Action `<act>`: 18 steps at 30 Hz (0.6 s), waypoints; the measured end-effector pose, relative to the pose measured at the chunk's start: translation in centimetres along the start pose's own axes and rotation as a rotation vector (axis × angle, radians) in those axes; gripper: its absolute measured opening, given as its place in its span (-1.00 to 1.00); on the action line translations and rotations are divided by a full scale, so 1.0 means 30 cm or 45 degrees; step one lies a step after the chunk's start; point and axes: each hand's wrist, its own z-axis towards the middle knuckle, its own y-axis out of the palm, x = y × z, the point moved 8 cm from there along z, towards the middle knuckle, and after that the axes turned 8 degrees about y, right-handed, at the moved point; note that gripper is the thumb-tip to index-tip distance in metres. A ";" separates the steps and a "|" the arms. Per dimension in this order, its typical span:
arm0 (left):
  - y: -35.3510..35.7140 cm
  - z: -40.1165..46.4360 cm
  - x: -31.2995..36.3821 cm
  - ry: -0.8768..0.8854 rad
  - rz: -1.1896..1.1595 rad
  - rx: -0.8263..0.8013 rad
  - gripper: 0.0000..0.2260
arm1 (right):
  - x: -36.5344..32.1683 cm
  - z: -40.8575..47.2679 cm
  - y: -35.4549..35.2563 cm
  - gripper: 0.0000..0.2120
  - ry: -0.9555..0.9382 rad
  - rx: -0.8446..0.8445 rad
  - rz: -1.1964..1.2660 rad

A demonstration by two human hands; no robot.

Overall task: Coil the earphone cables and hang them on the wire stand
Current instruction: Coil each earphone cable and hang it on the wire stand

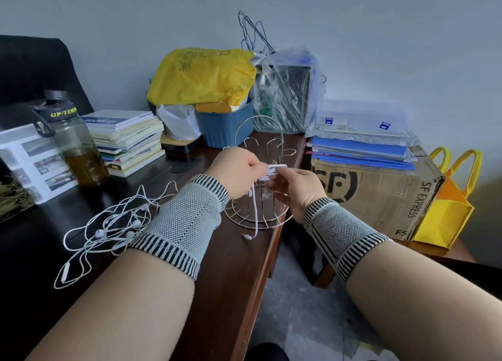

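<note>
Two hands are raised before one wire stand (pixel 258 175) at the desk (pixel 233 265) edge. The left hand (pixel 236 170) and right hand (pixel 294 186) both pinch a white cable (pixel 254 211), part coiled between them; its plug end hangs to the desk. A tangle of further earphones (pixel 108 230) lies left; their count cannot be made out. One bottle (pixel 73 140) reads "UP-TEM", cut off. One box (pixel 380 195) reads "SF EXPRESS".
</note>
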 end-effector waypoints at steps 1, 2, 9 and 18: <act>-0.010 0.003 -0.014 -0.067 -0.076 0.081 -0.70 | -0.002 0.004 -0.001 -0.76 0.004 0.019 -0.052; -0.017 0.003 -0.027 -0.133 -0.185 0.171 -0.71 | -0.001 0.009 -0.002 -0.76 0.004 0.037 -0.105; -0.004 0.015 -0.065 -0.311 0.006 0.386 -0.57 | -0.002 0.027 -0.007 -0.72 -0.006 0.066 -0.223; 0.051 -0.004 -0.086 -0.266 0.344 0.265 -0.59 | 0.006 0.042 -0.014 -0.72 0.042 0.110 -0.175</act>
